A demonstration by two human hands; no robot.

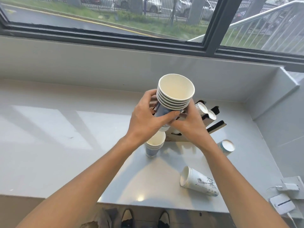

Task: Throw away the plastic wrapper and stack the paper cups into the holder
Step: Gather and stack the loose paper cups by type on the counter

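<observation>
Both hands hold a stack of several blue paper cups (174,96), mouths up, above the counter. My left hand (148,119) wraps the stack's left side; my right hand (192,124) grips it from the right and below. Behind the hands stands the black cup holder (213,119), with white cups (205,111) lying in its slots. A second short stack of blue cups (154,145) stands upright on the counter under my left wrist. A white printed cup stack (199,181) lies on its side at the front right. Another cup (226,145) lies right of my right forearm. No plastic wrapper is visible.
The grey counter (65,137) runs along a window sill and ends at a wall on the right. A white device with a cable (283,206) and a charger (289,186) sit at the counter's front right corner. Shoes show on the floor below the front edge.
</observation>
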